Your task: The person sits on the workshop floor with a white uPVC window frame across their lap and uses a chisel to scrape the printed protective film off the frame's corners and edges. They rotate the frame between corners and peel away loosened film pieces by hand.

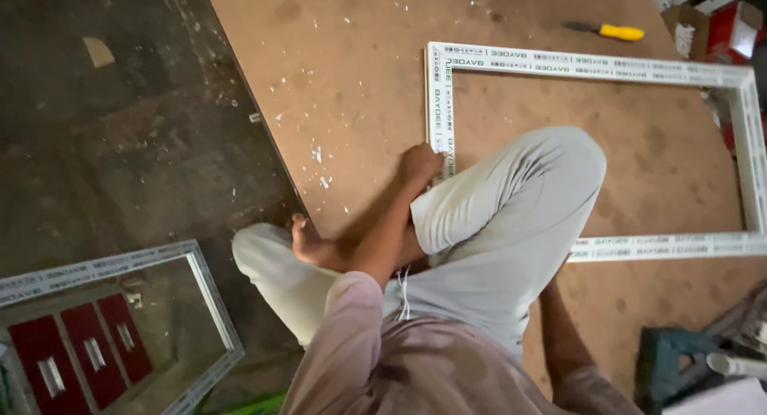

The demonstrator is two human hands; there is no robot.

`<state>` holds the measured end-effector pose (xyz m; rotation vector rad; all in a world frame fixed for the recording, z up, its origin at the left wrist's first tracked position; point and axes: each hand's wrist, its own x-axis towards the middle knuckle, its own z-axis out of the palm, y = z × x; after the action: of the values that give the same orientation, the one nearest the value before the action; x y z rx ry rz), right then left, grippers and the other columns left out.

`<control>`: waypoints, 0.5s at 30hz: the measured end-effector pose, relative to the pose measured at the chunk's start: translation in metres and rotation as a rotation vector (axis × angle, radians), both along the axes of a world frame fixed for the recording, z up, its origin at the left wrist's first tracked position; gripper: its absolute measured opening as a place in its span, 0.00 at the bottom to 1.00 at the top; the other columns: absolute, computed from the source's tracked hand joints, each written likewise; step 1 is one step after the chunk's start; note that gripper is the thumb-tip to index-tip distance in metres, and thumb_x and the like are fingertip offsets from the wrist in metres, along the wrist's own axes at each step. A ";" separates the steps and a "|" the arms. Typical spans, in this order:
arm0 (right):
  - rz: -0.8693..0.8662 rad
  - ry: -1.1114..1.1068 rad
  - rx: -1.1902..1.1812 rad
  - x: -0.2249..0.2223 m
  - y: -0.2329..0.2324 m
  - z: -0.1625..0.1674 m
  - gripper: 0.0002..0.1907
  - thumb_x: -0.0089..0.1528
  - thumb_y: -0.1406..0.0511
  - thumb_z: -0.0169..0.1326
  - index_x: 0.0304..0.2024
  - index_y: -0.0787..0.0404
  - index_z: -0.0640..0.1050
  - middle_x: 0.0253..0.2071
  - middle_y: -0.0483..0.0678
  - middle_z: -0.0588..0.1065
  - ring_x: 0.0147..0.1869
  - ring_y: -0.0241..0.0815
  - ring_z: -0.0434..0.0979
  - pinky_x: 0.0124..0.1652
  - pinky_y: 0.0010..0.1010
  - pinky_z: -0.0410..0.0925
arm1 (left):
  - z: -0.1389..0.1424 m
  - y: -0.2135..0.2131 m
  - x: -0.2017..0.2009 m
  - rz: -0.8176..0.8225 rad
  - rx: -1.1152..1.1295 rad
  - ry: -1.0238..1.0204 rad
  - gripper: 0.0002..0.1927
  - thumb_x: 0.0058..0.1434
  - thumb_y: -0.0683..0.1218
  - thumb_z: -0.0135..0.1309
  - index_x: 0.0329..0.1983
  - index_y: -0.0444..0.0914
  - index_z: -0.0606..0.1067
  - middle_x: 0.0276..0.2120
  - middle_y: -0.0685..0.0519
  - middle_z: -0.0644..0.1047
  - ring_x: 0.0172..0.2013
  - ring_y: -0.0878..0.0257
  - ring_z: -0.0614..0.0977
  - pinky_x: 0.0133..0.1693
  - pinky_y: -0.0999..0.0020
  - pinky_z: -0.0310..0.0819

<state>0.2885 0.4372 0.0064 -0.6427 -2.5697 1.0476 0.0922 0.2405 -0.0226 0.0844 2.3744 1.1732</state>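
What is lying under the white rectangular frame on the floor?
The white frame lies flat on a brown board scattered with white chips. The person's bent knee covers the frame's near left corner, so that part is hidden. The left hand touches its left side.

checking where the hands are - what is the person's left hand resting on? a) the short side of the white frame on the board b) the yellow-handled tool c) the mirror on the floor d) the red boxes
a: the left hand presses on the near short side of the white frame lying flat on the brown board, while the yellow-handled tool lies far off, untouched.
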 end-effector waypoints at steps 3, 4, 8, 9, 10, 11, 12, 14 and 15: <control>0.027 0.034 0.115 0.008 0.029 0.012 0.17 0.69 0.61 0.55 0.52 0.70 0.76 0.43 0.55 0.77 0.45 0.50 0.76 0.43 0.40 0.69 | -0.004 -0.003 0.027 -0.324 0.055 -0.015 0.20 0.62 0.58 0.57 0.45 0.37 0.80 0.44 0.42 0.80 0.50 0.46 0.80 0.52 0.49 0.73; 0.045 0.051 0.138 0.009 0.036 0.014 0.17 0.69 0.61 0.54 0.52 0.70 0.76 0.43 0.56 0.78 0.46 0.51 0.77 0.44 0.41 0.69 | -0.005 -0.004 0.035 -0.451 0.058 -0.008 0.20 0.62 0.58 0.56 0.45 0.38 0.79 0.45 0.43 0.80 0.51 0.46 0.79 0.53 0.48 0.71; -0.040 0.060 0.030 0.011 0.052 0.011 0.18 0.69 0.60 0.53 0.53 0.69 0.75 0.45 0.56 0.79 0.47 0.50 0.78 0.44 0.41 0.70 | -0.006 -0.009 0.046 -0.800 0.010 0.135 0.17 0.64 0.57 0.53 0.49 0.42 0.76 0.50 0.46 0.76 0.58 0.48 0.74 0.59 0.46 0.65; -0.142 0.028 -0.049 0.010 0.053 0.009 0.17 0.69 0.60 0.53 0.52 0.68 0.76 0.44 0.54 0.79 0.45 0.48 0.78 0.42 0.39 0.71 | -0.005 -0.006 0.042 -0.821 -0.024 0.220 0.17 0.65 0.56 0.52 0.50 0.43 0.76 0.52 0.47 0.76 0.59 0.49 0.72 0.60 0.45 0.64; -0.242 0.001 -0.126 0.009 0.054 0.008 0.17 0.69 0.59 0.52 0.52 0.66 0.76 0.43 0.53 0.79 0.44 0.45 0.79 0.41 0.38 0.71 | -0.005 -0.002 0.035 -0.787 -0.069 0.409 0.16 0.65 0.56 0.51 0.51 0.44 0.75 0.53 0.48 0.75 0.61 0.49 0.71 0.61 0.44 0.62; -0.183 -0.032 -0.032 0.009 0.055 0.006 0.17 0.69 0.59 0.53 0.50 0.67 0.77 0.42 0.54 0.79 0.43 0.48 0.79 0.40 0.39 0.71 | -0.004 0.005 0.028 -0.744 -0.130 0.643 0.16 0.66 0.56 0.50 0.51 0.45 0.75 0.54 0.49 0.74 0.63 0.50 0.70 0.62 0.44 0.61; -0.131 -0.070 0.063 0.010 0.054 0.006 0.16 0.69 0.59 0.53 0.48 0.68 0.77 0.41 0.56 0.80 0.42 0.51 0.79 0.40 0.41 0.71 | -0.004 0.012 0.022 -0.733 -0.212 0.843 0.15 0.66 0.55 0.49 0.52 0.46 0.74 0.56 0.50 0.73 0.64 0.50 0.69 0.64 0.43 0.59; -0.076 -0.143 0.299 0.011 0.051 0.008 0.15 0.69 0.59 0.54 0.45 0.67 0.78 0.38 0.58 0.79 0.41 0.56 0.79 0.41 0.43 0.70 | -0.001 0.025 0.012 -0.818 -0.426 1.032 0.15 0.67 0.55 0.47 0.54 0.48 0.73 0.58 0.52 0.72 0.68 0.52 0.66 0.66 0.42 0.56; -0.074 -0.149 0.349 0.013 0.052 0.007 0.15 0.68 0.59 0.55 0.45 0.66 0.79 0.37 0.58 0.79 0.41 0.57 0.79 0.40 0.44 0.70 | 0.000 0.030 0.010 -0.925 -0.543 1.016 0.11 0.69 0.53 0.48 0.52 0.49 0.73 0.57 0.53 0.72 0.69 0.51 0.64 0.68 0.37 0.54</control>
<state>0.3013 0.4897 0.0133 -0.7367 -2.7364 0.5242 0.1023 0.2708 -0.0227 1.6947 2.7248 -0.0464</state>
